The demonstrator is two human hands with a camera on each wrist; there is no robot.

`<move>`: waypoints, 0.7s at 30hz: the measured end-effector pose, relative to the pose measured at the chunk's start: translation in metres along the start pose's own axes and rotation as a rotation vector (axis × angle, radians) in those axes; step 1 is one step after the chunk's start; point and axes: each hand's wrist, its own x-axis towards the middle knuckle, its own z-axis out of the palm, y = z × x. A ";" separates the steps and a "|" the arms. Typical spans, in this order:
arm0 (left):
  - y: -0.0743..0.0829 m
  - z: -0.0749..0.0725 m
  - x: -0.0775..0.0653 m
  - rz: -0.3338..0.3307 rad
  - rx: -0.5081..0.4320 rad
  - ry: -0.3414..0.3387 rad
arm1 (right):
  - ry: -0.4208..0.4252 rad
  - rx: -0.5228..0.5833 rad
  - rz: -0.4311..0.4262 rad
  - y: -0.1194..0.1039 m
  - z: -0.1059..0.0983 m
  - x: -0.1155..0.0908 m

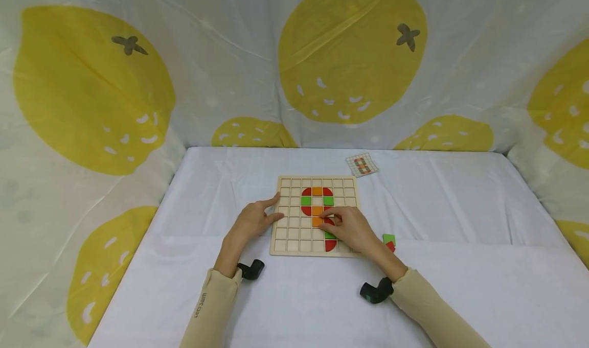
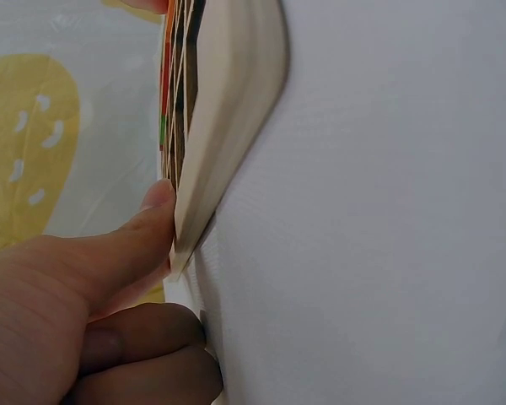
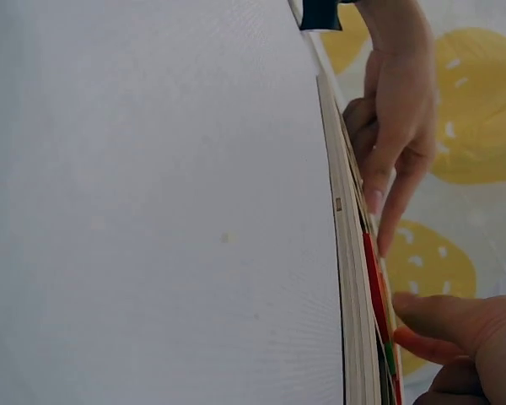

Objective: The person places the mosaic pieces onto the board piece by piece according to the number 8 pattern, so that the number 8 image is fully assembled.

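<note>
A light wooden grid board (image 1: 294, 233) lies on the white cloth. Red rounded, green square and orange square tiles fill some of its cells. My left hand (image 1: 252, 219) rests at the board's left edge, thumb and index finger stretched out and spread along it; the left wrist view has the thumb against the rim and other fingers bent underneath. Over the board's lower right part, my right hand (image 1: 348, 225) pinches an orange square tile (image 1: 316, 222) at its right corners with thumb and index finger. That hand partly covers the red and green tiles (image 1: 330, 245) below it.
A small pattern card (image 1: 362, 165) lies behind the board's far right corner. Loose green (image 1: 389, 239) and red tiles (image 1: 391, 246) lie to the right, beside my right forearm. A lemon-printed cloth (image 1: 354, 46) hangs around the table.
</note>
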 end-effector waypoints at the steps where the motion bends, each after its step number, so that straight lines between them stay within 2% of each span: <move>1: 0.000 0.000 0.000 -0.001 0.000 0.000 | 0.000 0.005 -0.001 0.000 -0.001 0.000; 5: 0.000 0.000 0.000 -0.002 -0.002 0.001 | -0.006 0.028 0.013 0.001 -0.010 -0.005; 8: 0.001 0.000 0.001 -0.001 -0.005 -0.001 | -0.004 0.023 0.047 0.003 -0.024 -0.011; 15: 0.000 0.000 0.001 -0.003 -0.015 -0.003 | 0.053 -0.042 0.084 0.023 -0.058 -0.031; 21: 0.000 0.000 0.000 -0.001 -0.011 -0.003 | 0.049 -0.050 0.083 0.041 -0.070 -0.053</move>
